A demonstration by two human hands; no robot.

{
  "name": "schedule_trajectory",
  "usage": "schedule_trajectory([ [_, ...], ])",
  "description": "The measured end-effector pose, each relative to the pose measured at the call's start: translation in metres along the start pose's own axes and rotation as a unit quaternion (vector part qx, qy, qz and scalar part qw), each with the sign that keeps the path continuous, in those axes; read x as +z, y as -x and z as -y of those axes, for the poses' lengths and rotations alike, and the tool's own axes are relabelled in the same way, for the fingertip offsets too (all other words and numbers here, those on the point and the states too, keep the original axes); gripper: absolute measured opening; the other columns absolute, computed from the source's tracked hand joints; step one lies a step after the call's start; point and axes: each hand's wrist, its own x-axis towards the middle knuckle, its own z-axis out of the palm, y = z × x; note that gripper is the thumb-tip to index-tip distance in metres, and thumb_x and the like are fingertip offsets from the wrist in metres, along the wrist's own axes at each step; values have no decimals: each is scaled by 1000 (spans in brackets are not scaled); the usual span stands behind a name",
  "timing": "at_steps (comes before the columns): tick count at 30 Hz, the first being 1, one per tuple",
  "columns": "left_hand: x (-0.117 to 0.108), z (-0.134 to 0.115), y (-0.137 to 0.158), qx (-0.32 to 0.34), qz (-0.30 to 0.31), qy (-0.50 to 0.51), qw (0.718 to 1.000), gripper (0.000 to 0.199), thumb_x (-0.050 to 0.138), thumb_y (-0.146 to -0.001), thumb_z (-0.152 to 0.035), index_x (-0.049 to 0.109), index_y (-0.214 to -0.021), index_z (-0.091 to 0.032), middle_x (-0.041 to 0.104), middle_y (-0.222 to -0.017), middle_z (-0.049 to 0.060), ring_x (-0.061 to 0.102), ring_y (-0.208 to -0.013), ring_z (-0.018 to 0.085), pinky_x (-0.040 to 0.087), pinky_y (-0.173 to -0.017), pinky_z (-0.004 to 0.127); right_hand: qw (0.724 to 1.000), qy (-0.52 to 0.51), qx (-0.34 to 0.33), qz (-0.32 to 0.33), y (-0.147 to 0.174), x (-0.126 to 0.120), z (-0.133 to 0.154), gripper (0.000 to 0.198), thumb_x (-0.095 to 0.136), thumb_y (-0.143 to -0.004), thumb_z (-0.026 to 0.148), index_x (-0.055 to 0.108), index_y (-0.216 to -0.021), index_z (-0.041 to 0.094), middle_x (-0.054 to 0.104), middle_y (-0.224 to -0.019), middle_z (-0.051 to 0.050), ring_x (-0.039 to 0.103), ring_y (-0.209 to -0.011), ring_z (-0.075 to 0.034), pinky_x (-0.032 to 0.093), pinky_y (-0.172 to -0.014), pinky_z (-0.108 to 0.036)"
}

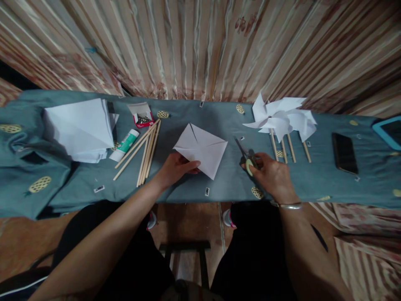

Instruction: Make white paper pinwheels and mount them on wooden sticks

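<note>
The left hand [178, 169] pinches a white paper square [205, 150] at its near-left edge, thumb on top and fingers underneath. The right hand [271, 173] has its fingers around the green handles of a pair of scissors [246, 154], whose blades point far and left; whether the blades are parted is hard to tell.

The paper square lies between the two hands, touching the left one and apart from the scissors and the right one. Slits run inward from its left, far and right corners; the near corner is too unclear to judge. The square looks cut for the most part, but its points are neither folded in nor fixed.

To the right, beyond the right hand, finished white pinwheels [282, 115] overlap on their sticks, with a dark phone [344, 152] farther right. To the left, loose wooden sticks [147, 156], a glue stick [124, 145] and a red box of metal fasteners [142, 117] appear unused, beside a stack of paper [79, 129] on the cloth-covered desk [225, 188].
</note>
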Motion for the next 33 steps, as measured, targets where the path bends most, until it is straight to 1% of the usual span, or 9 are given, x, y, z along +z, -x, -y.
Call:
schedule_trajectory([
  [3,-19,-10,10,-2,-12,-116,993,39,82,-64,-49,66,-74,-15,67,-63,4,63,-53,18,51,-50,29,999,30,-14,10,-1,-1,0,40,62,-87,44,66,-115,16,78,-91,-13,73,-81,-31,48,-64,-34],
  [5,-35,-17,18,49,-60,-213,974,38,76,-70,-53,70,-81,-17,66,-63,2,56,-46,14,44,-44,27,999,46,-19,19,-1,-3,2,36,63,-86,44,68,-111,17,77,-90,-13,72,-79,-31,46,-63,-34],
  [8,-53,-21,27,164,-160,-365,902,31,70,-78,-51,71,-88,-21,65,-64,0,55,-51,15,42,-49,27,998,54,-20,39,-2,-7,6,33,65,-84,42,70,-107,18,76,-88,-13,71,-78,-30,44,-62,-33],
  [10,-57,-19,31,230,-180,-442,848,25,66,-83,-43,71,-95,-22,68,-78,3,60,-65,18,48,-61,30,997,53,-20,52,-2,-10,7,31,66,-84,41,70,-105,18,76,-86,-12,70,-78,-29,45,-63,-33],
  [13,-47,-9,31,315,-116,-514,789,22,54,-92,-28,70,-105,-20,69,-101,9,63,-93,24,51,-83,37,997,46,-39,47,0,-16,5,29,65,-85,39,71,-104,18,75,-87,-13,69,-81,-30,48,-67,-36],
  [18,-19,8,22,340,-27,-610,715,30,44,-95,-15,64,-117,-13,67,-115,15,57,-106,28,48,-87,44,980,-101,-153,-80,-4,-10,29,29,51,-94,30,69,-111,14,72,-113,-16,65,-106,-31,50,-94,-45],
  [21,-13,12,16,318,-32,-641,698,33,47,-94,-15,60,-124,-10,64,-123,17,54,-113,31,47,-88,45,954,-197,-206,-97,-13,9,70,28,48,-96,27,69,-112,17,69,-121,-14,61,-115,-29,47,-102,-46],
  [26,-15,9,13,282,-36,-657,698,36,49,-94,-20,58,-127,-12,62,-124,17,51,-115,32,46,-88,46,960,-179,-206,-69,-33,44,129,42,50,-96,26,55,-134,9,50,-146,-18,43,-137,-31,37,-113,-48],
  [33,-19,12,9,280,-43,-653,702,35,52,-92,-25,59,-124,-13,62,-122,17,50,-114,33,44,-89,47,956,-209,-189,-76,-39,66,137,45,43,-98,33,51,-138,14,51,-146,-17,42,-138,-29,35,-113,-48],
])
